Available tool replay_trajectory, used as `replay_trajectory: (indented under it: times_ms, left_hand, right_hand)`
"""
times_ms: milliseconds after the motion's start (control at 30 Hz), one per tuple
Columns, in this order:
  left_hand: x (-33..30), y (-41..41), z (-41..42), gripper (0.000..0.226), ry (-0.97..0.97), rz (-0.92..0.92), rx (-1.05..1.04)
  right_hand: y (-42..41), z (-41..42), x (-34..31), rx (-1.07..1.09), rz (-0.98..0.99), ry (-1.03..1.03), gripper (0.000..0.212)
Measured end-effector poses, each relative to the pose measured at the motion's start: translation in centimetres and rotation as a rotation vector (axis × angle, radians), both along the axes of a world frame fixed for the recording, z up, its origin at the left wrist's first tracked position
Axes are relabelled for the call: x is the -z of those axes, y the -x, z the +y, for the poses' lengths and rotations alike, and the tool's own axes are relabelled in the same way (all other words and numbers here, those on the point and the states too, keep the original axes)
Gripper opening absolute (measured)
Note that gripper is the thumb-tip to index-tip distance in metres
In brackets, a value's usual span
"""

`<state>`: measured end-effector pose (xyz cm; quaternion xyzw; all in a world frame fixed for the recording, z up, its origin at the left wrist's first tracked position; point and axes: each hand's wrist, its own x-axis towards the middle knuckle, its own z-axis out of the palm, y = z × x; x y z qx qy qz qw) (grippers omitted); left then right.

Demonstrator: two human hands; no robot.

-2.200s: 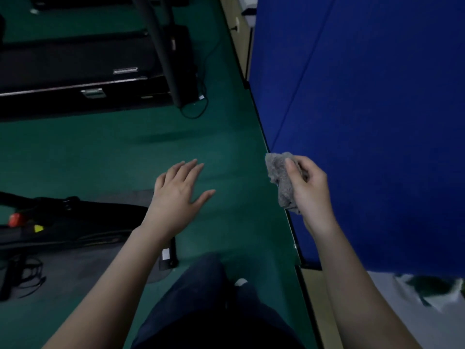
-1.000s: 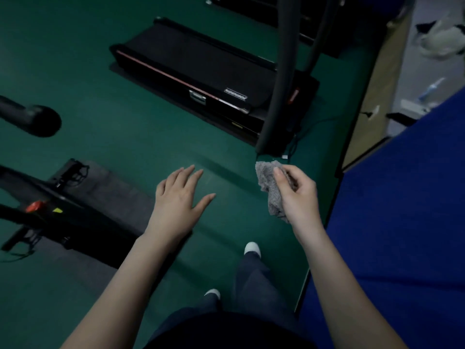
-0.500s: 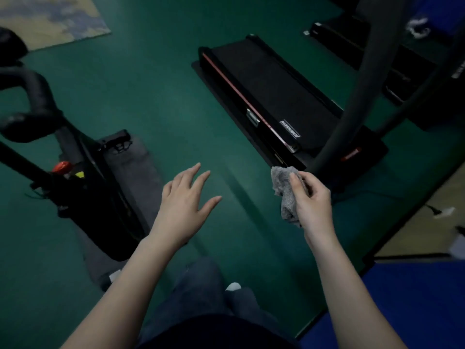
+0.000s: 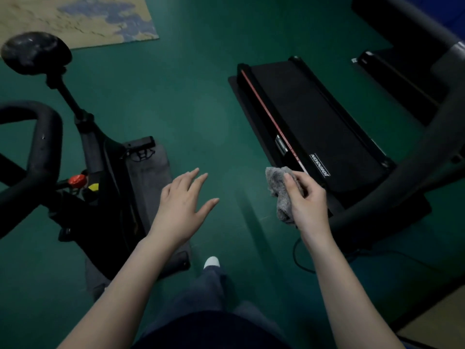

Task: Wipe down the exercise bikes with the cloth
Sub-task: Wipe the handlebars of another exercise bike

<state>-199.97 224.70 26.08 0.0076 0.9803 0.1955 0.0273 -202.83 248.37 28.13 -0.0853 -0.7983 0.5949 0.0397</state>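
Both hands hover (right hand [image 4: 308, 205] gripping cloth [image 4: 280, 190]).

The place was a gym — an indoor fitness room laid with dark green rubber-like flooring [image 4: 196, 102]. A black exercise bike [image 4: 100, 172] with a round saddle [image 4: 35, 51], looped handlebars [image 4: 47, 137] and a red knob [image 4: 77, 180] stood on a grey mat [image 4: 153, 167] at the left, and a treadmill [image 4: 314, 127] marked "JOHNSON" lay at the right with a second one [image 4: 392, 69] just beyond it. A tan and blue patterned floor mat [image 4: 83, 18] lay in the far corner — more workout space.
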Motion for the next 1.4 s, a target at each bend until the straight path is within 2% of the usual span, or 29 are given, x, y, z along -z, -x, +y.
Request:
replay_trajectory:
  times_ms: [67,267,367,733,900,1167,1400]
  left_hand:
    - [0.0,2.8,-0.1,0.074,-0.007,-0.002,0.008]
    - [-0.7,7.2,-1.1,0.063,-0.012,0.023,-0.056]
    - [-0.3,9.2,-1.9,0.065,-0.006,-0.017,-0.153]
    - [-1.1,15.0,-1.2,0.064,-0.011,0.019,-0.593]
    - [-1.2,16.3,-0.2,0.063,-0.010,0.026,-0.745]
    - [-1.0,16.8,-3.2,0.064,-0.003,-0.023,-0.967]
    - [0.6,20.7,-9.4,0.064,-0.025,-0.017,-1.055]
  right_hand:
    - [3.1,-0.2,0.1,0.021,-0.001,0.004,0.020]
    - [8.5,-1.9,0.0,-0.057,-0.014,0.015,0.021]
    - [12.5,-2.8,0.1,-0.139,-0.005,0.002,0.019]
    - [27.4,-5.6,0.1,-0.498,0.037,0.058,0.009]
    - [31.6,-7.7,0.9,-0.653,0.020,0.068,0.008]
    - [35.3,-14.4,1.7,-0.852,-0.039,0.072,0.014]
    - [39.2,-23.6,1.9,-0.982,-0.009,0.042,0.009]
